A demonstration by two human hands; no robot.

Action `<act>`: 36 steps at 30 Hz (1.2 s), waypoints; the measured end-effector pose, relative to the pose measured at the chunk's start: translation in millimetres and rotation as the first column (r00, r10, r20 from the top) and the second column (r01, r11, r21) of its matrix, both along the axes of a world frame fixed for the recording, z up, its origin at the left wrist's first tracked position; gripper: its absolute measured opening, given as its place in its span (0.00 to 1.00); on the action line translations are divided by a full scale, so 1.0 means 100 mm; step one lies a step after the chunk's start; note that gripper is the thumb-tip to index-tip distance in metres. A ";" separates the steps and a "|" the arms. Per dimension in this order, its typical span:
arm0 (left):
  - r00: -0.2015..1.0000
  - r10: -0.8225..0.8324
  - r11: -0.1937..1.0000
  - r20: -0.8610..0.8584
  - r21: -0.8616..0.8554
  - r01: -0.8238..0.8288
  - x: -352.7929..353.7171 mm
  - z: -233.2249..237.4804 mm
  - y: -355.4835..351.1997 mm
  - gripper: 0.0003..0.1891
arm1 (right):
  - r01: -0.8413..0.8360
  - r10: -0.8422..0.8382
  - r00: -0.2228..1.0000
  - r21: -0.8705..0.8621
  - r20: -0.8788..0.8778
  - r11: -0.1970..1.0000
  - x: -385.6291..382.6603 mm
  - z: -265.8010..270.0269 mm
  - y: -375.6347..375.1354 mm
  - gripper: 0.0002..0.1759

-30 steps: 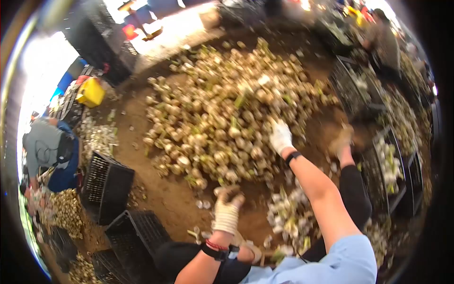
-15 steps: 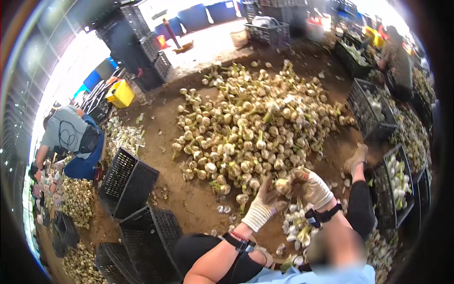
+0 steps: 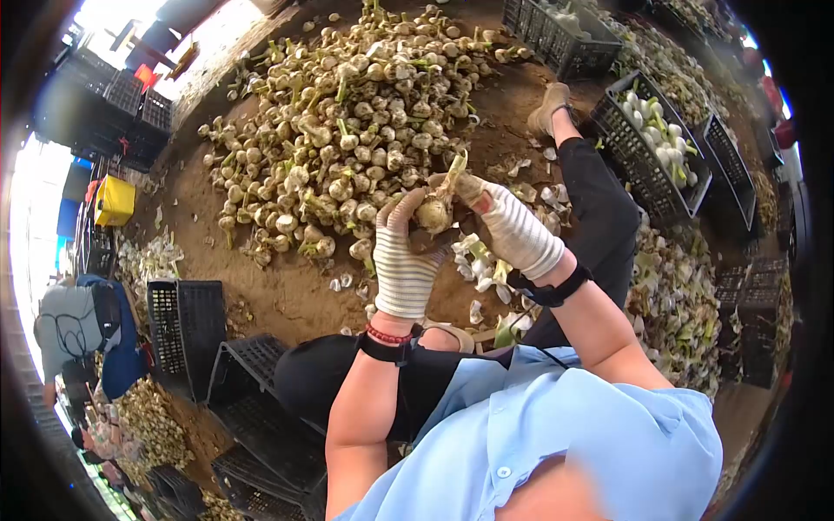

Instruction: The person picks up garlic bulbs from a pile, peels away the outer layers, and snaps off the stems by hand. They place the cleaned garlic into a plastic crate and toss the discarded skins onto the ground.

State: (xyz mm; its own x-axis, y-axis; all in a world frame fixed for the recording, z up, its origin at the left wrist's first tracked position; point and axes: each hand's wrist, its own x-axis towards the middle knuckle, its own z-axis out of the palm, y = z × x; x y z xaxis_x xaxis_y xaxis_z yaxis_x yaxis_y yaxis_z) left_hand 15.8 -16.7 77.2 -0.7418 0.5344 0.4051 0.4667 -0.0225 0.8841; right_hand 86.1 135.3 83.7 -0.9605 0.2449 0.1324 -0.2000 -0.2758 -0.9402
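A garlic bulb (image 3: 433,214) with dirty outer skin and a short stem is held up in front of me, between both gloved hands. My left hand (image 3: 405,260), in a striped glove, has its fingers curled round the bulb's left side. From the right, my right hand (image 3: 512,221) is closed on the bulb near its stem, with its fingers partly hidden. Just beyond lies a large heap of unpeeled garlic (image 3: 365,130) on the dirt floor. Below the right hand, peeled white garlic and skins (image 3: 478,265) lie on the ground.
A black crate (image 3: 647,148) of cleaned garlic stands right of my outstretched leg; another crate (image 3: 565,39) sits farther back. More black crates (image 3: 187,334) are at left. A person (image 3: 78,330) bends over at far left, near a yellow bin (image 3: 115,201).
My view has tilted down and turned, so the heap appears higher and farther left. Both hands now hold the garlic bulb closer together, its stem pointing up; earlier my left hand was more spread.
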 end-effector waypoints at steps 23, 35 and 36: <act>0.420 -0.411 0.852 0.809 0.505 -0.138 -0.14 -0.24 -0.08 0.25 | 0.019 -0.146 0.953 0.425 0.267 0.905 -0.01 -0.05 0.05 0.16; 0.858 -0.056 0.993 0.511 0.118 -0.006 -0.16 -0.29 0.09 0.16 | 0.067 -0.173 0.899 0.265 0.402 0.962 0.12 -0.12 -0.10 0.15; 0.817 -0.010 0.995 0.577 0.089 -0.050 -0.20 -0.35 0.07 0.15 | 0.072 -0.175 0.940 0.330 0.294 0.941 0.15 -0.23 -0.08 0.16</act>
State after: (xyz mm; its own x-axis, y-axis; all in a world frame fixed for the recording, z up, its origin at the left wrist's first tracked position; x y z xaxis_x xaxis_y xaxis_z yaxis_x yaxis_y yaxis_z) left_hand -4.0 -9.4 42.5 -0.8656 0.4981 -0.0519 -0.1263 -0.1168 0.9851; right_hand 101.3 127.0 60.9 -0.9290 0.3606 -0.0828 0.1066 0.0466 -0.9932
